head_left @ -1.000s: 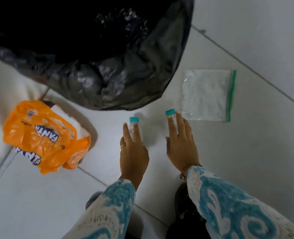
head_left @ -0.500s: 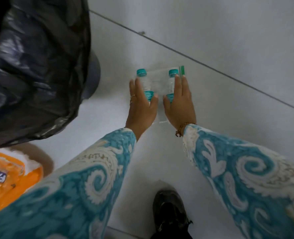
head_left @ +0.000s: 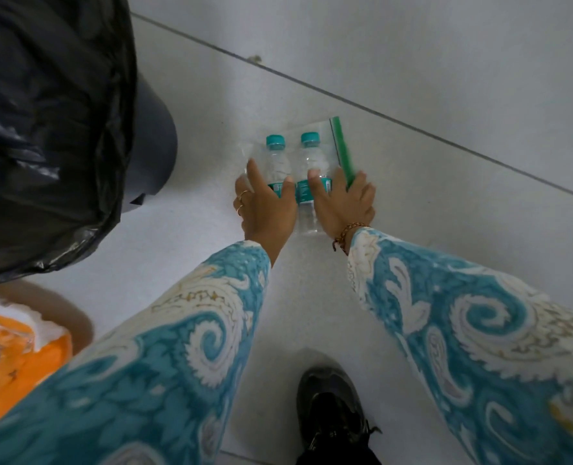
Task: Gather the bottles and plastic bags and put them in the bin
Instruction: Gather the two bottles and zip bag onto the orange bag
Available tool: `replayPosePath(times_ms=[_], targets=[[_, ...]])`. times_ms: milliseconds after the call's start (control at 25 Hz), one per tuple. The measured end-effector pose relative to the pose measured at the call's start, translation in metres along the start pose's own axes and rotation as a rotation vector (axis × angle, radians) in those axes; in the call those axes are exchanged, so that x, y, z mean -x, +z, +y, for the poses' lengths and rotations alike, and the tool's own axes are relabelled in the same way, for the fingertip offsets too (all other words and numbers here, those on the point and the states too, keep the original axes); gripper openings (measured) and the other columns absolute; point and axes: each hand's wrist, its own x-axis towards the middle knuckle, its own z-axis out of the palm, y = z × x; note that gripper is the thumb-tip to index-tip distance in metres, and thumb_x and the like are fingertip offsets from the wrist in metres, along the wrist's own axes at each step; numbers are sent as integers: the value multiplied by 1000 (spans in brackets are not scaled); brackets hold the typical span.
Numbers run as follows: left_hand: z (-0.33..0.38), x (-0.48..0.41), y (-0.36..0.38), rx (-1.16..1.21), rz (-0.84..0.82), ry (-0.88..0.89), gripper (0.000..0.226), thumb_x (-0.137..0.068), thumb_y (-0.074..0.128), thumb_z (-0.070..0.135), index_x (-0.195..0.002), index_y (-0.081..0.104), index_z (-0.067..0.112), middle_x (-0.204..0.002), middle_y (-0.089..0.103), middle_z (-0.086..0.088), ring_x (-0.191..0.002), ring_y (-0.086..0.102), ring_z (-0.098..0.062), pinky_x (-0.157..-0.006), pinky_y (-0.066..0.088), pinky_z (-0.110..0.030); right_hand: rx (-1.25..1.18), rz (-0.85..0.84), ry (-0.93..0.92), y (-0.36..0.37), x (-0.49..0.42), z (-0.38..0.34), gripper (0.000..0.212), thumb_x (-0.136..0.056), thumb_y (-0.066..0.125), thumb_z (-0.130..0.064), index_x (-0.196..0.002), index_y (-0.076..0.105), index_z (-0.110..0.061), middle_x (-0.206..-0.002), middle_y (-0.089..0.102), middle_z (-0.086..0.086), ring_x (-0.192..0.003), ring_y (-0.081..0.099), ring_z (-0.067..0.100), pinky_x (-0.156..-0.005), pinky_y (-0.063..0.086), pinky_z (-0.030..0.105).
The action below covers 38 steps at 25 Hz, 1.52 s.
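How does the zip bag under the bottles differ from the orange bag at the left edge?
The zip bag is clear with a green strip; the orange bag is opaque and printed.
The zip bag lies flat under two bottles, with the right hand at its edge; the orange bag is crumpled and untouched.
The zip bag shows whole apart from what covers it; the orange bag is cut off by the frame.
Both are plastic and lie on the floor.
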Motion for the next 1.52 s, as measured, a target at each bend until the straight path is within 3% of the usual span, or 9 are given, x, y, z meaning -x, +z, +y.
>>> replayPosePath(times_ms=[120,280,400,520,640,840,1080,1320,1520], targets=[[-11,4,-4,117,-32,48,65,-91,52,34,-144,17,25,-145,26,-13,-124,41,-32,-99,45,-48,-36,31,-35,6,12,-5,67,-85,41,-62,-138,33,-20,-148,27,14,-131,26,37,-107,27,52],[-34,32,-20,201,-71,10,59,-92,51,26,-144,24,21,-137,36,-15,-114,49,-26,-89,50,-35,-226,-24,106,16,43,-4,67,-80,59,-55,-135,42,-21,-147,27,15,-129,30,36,-106,28,44],[-65,63,-45,248,-50,-33,56,-93,49,22,-143,24,21,-136,38,-13,-106,50,-19,-78,51,-28,-422,-79,119,28,84,-1,58,-77,68,-42,-123,56,-11,-123,56,4,-108,55,22,-95,44,32],[-105,100,-84,318,-40,-134,57,-94,46,20,-146,20,21,-137,36,-10,-101,49,-13,-65,50,-14,-332,-242,93,41,132,-10,49,-80,64,-43,-107,66,-3,-108,69,17,-96,64,30,-92,51,44],[-132,134,-121,421,-43,-189,55,-96,44,17,-145,20,23,-136,38,-8,-105,55,-17,-66,55,-18,-344,-272,138,51,172,-26,40,-85,60,-39,-90,69,0,-97,71,20,-88,64,31,-88,51,44],[-159,172,-202,565,52,-171,49,-97,41,13,-141,23,23,-134,39,-1,-112,53,-24,-67,56,-18,-246,-250,7,69,242,-82,48,-80,68,-39,-116,61,-8,-108,57,0,-89,52,13,-84,41,20],[-203,183,-314,557,264,-101,49,-96,41,7,-141,26,20,-135,40,-2,-110,52,-20,-66,50,-5,-428,-328,-216,107,331,-176,36,-78,73,-23,-106,51,-18,-112,53,1,-89,61,16,-69,54,16],[-257,145,-393,397,263,-51,49,-96,41,9,-141,27,21,-129,41,2,-96,56,-8,-71,55,-22,-384,-275,-295,176,363,-243,42,-82,68,-27,-116,51,-9,-116,46,3,-104,58,22,-86,56,41],[-310,70,-428,-136,98,61,54,-93,44,25,-143,25,15,-143,39,-15,-125,45,-35,-101,42,-52,-389,-126,-170,244,375,-243,43,-88,58,-28,-124,51,-5,-124,51,11,-110,54,26,-91,46,36]])
